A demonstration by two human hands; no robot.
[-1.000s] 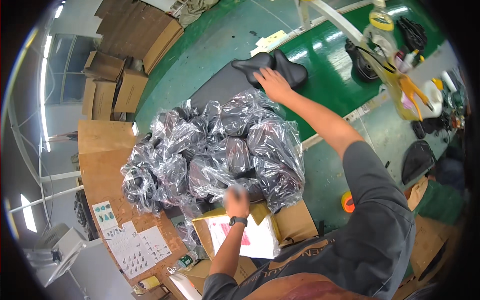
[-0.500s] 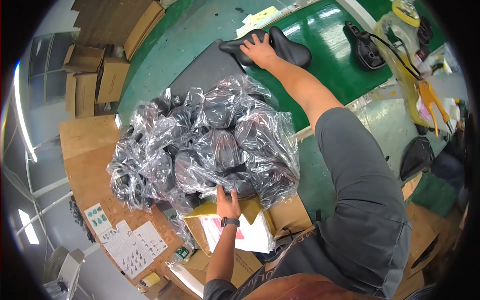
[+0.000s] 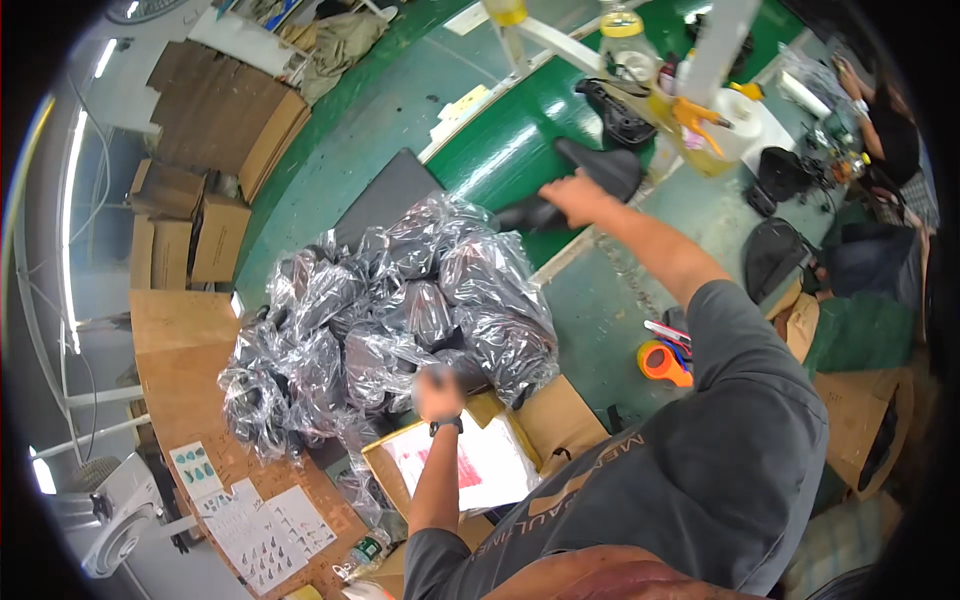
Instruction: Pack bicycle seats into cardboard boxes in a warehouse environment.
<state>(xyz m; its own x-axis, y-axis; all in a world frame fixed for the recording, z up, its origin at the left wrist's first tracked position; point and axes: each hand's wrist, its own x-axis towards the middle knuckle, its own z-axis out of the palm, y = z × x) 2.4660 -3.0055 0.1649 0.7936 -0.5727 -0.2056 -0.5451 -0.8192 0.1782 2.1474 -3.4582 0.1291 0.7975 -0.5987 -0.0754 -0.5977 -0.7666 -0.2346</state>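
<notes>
My right hand (image 3: 580, 197), its fingers curled in, grips a black bicycle saddle (image 3: 530, 214) at the near edge of the green work surface. A second black saddle (image 3: 618, 172) lies against it, partly behind my hand. On the left, my left hand (image 3: 438, 394) is smeared by motion, so its fingers cannot be made out. It is over the near edge of a heap of saddles in clear plastic bags (image 3: 400, 300), just above an open carton (image 3: 385, 462) with white and pink bagged contents.
A dark flat board (image 3: 385, 195) lies beyond the heap. Another black saddle-like part (image 3: 615, 112) and a hanging bottle (image 3: 628, 55) stand at the far right. Printed sheets (image 3: 265, 535) lie on the brown board at left. An orange tape dispenser (image 3: 662, 362) is by my right side.
My right hand has gone from lying spread on a saddle to gripping it. Both saddles have shifted right and nearer along the green surface. The view has turned too.
</notes>
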